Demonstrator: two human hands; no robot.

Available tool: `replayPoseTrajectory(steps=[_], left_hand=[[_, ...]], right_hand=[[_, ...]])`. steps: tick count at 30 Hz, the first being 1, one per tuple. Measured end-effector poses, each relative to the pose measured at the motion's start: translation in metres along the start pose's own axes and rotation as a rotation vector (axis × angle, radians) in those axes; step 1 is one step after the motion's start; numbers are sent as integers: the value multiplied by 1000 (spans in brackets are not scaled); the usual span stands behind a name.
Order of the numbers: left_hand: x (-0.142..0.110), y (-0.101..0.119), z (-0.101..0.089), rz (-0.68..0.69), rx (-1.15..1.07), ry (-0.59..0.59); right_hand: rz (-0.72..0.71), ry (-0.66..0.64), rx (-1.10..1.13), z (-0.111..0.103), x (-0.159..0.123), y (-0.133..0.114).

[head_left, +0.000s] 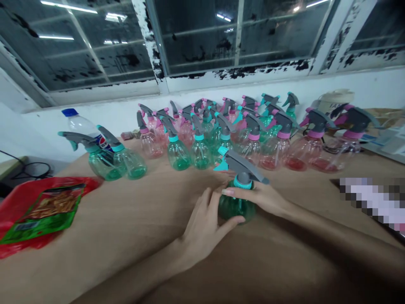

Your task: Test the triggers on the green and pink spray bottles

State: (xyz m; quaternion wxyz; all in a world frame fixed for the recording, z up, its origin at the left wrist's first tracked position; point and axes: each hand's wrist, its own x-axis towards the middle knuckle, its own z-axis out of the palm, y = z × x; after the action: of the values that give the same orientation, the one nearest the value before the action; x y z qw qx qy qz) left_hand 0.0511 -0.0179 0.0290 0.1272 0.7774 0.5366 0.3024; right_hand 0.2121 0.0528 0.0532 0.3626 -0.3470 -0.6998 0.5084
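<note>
A green spray bottle point(236, 209) with a grey and teal trigger head stands upright on the table in front of me. My left hand point(205, 217) wraps its left side, the thumb lying across the lower front. From the right, my right hand point(264, 196) grips the upper body just below the teal collar, a finger across the front. The fingers behind the bottle are partly hidden. Just beyond it stand more spray bottles, among them a green one point(201, 154) with a teal collar and a pink one point(275, 154) with a pink collar.
Two green spray bottles point(129, 162) stand at the left, before a Pepsi bottle point(79, 124). A red snack bag point(47, 211) lies on the left of the wooden table point(142, 223). A pixelated flat object point(373, 202) is at the right. Windows point(196, 38) rise behind.
</note>
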Motion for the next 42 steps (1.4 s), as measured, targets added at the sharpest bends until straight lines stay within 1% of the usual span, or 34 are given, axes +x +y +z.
replayPoseTrajectory(steps=[3,7,11,13,17,19,23,28,32,35,37,42], left_hand=[[-1,-5,-1,10,12,-14],[-1,-10,-3,39,-10,-15],[-4,-14,-4,67,-9,-51],[-5,-17,-4,44,-9,-73],[-6,-27,-5,-43,-27,-67],[-5,-31,-5,-66,-43,-60],[-5,-31,-3,-91,-67,-72],[-6,-30,-1,-104,-80,-78],[-6,-31,0,-135,-87,-47],[-6,-31,0,-122,-80,-24],[-5,-30,-1,-112,-76,-23],[-5,-30,-1,-126,-73,-41]], right_hand=[[-18,-35,6,-3,5,-6],[-93,-59,-13,-9,10,-11],[-149,-94,5,-9,11,-11],[-168,-99,10,-8,12,-9],[-197,-49,-2,-4,14,-8],[-192,-17,-1,-2,15,-8],[-170,24,-63,-1,15,-12],[-228,77,-114,0,13,-15],[-191,105,-164,1,12,-12],[-191,124,-208,1,12,-11],[-194,114,-217,0,12,-12],[-197,30,-175,-1,13,-15]])
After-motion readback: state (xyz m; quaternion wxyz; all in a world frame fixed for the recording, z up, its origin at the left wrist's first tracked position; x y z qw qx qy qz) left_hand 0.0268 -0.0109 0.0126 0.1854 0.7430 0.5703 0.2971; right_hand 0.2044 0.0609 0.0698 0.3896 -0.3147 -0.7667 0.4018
